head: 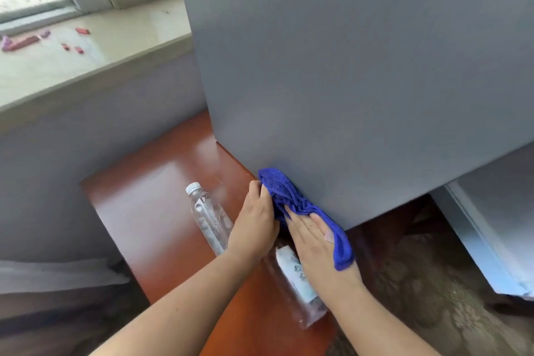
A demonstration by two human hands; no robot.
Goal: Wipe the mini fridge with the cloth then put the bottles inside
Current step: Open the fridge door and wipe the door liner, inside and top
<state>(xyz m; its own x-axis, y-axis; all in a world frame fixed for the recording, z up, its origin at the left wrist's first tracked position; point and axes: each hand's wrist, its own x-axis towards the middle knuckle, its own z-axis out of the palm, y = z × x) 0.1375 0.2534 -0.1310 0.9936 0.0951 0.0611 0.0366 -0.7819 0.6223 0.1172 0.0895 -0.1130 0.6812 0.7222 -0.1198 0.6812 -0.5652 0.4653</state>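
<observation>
Head: left hand (254, 225) grips cloth (289, 193); right hand (315, 243) half-hides labelled bottle (297, 280).

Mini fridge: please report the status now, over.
Left grip holds blue cloth; right grip flat, pressing it on mini fridge side. Capped bottle and labelled bottle lie on table, not yet inside. Watch: labelled bottle close under right wrist.

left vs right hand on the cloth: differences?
The left hand curls its fingers round the blue cloth; the right hand lies flat, fingers straight, pressing it against the mini fridge. The left hand holds its upper end, the right hand its middle. Both touch it.
</observation>
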